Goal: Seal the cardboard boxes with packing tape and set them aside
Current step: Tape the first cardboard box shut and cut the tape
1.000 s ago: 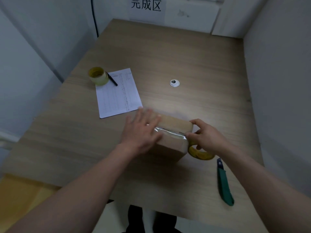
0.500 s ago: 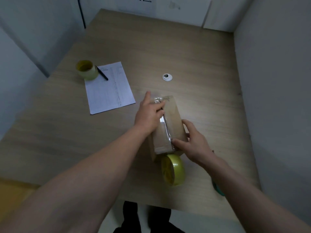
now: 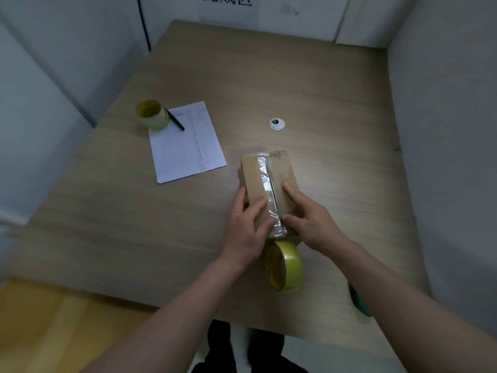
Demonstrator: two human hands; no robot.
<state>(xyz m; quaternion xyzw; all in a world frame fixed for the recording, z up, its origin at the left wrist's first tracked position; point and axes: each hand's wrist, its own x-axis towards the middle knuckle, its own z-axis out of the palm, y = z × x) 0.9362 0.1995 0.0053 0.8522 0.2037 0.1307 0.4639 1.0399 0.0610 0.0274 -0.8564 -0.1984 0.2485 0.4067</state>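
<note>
A small brown cardboard box (image 3: 285,172) lies on the wooden table (image 3: 309,84), long side pointing away from me. A strip of clear tape (image 3: 265,181) runs along its top seam. My left hand (image 3: 246,227) rests on the near left of the box, fingers flat on the tape. My right hand (image 3: 312,218) presses the near right of the top with straight fingers. A yellow tape roll (image 3: 286,265) stands on edge just below the box, still joined to the strip.
A second yellow tape roll (image 3: 152,114), a black pen (image 3: 176,121) and a printed sheet (image 3: 187,141) lie at the left. A white cable grommet (image 3: 277,123) sits mid-table. A green cutter (image 3: 359,302) peeks out under my right forearm. Walls close in on both sides.
The box was turned from lying crosswise to pointing away from me. My right hand let go of the tape roll, and both hands slid down to the box's near end.
</note>
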